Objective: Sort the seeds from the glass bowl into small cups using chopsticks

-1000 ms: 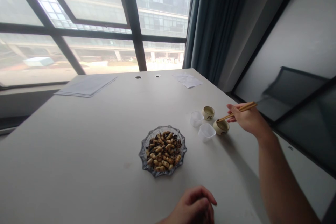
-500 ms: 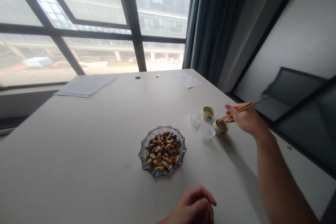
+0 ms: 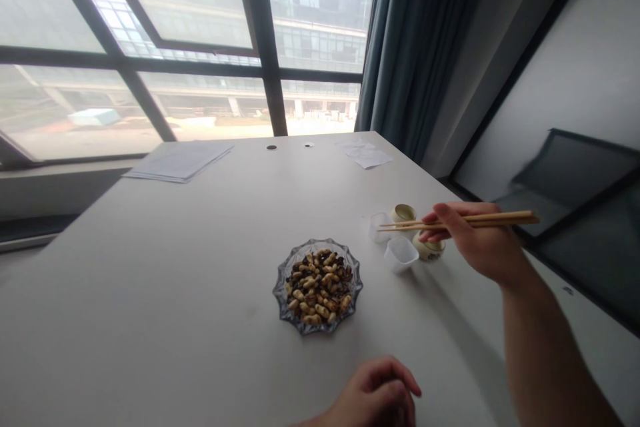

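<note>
My right hand point(image 3: 473, 240) is closed around a pair of wooden chopsticks point(image 3: 505, 219), held nearly level and pointing left. Their thin tips hover over a small clear plastic cup point(image 3: 376, 233), slightly apart, with nothing visible between them. A second clear plastic cup point(image 3: 401, 257) stands closer to me. Two small cream ceramic cups sit beside these: the rear one point(image 3: 404, 212) is partly behind the chopsticks, the front one point(image 3: 433, 251) partly under my fingers. At the bottom, my left hand point(image 3: 377, 393) rests loosely curled, with nothing seen in it, near a scalloped glass bowl point(image 3: 281, 290) of peanuts point(image 3: 320, 287) and dark bits.
Everything stands on a white table point(image 3: 175, 293). A stack of papers point(image 3: 183, 160) lies at its far left and a loose sheet point(image 3: 367, 155) at the far right. Two round cable holes are near the back edge. Windows, a dark curtain point(image 3: 420, 33) and a glass partition lie beyond.
My right hand has lifted the chopsticks' tips out of the front ceramic cup and swung them left over the plastic cup. My left hand stays put. The view has turned slightly left.
</note>
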`<state>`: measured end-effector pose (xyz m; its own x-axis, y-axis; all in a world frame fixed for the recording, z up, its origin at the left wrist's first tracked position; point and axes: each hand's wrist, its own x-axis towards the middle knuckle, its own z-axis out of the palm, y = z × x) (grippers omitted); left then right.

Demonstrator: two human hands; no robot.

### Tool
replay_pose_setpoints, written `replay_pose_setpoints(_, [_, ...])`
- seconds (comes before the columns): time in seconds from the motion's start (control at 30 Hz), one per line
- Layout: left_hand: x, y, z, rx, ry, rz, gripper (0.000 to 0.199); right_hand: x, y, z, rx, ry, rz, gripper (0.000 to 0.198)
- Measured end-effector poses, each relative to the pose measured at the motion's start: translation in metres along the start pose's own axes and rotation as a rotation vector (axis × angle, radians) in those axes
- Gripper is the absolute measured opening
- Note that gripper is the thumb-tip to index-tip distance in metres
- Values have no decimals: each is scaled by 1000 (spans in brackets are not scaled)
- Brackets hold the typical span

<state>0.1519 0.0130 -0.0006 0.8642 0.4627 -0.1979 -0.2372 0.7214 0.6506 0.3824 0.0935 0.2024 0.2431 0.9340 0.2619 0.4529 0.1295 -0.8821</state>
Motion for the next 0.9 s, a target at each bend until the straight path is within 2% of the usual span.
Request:
replay_pose_setpoints(0.17, [-1,1,2,7,-2,11,62,-17,-12,41,-53,-394,-139,49])
replay_pose_setpoints(0.27, [-1,0,1,18,-9,14,66,-20,-14,57,-144,-494,-251,48])
replay_pose_setpoints(0.37, [0,-2,-1,31,-9,13,69,-19,-13,66,-144,-564,-299,48])
replay_pose_setpoints(0.53, [2,-3,-3,45,-3,13,69,-18,-6,74,-143,-617,-325,46])
replay_pose_setpoints(0.9, [1,1,1,58,29,5,70,-20,4,81,-115,-569,-298,48])
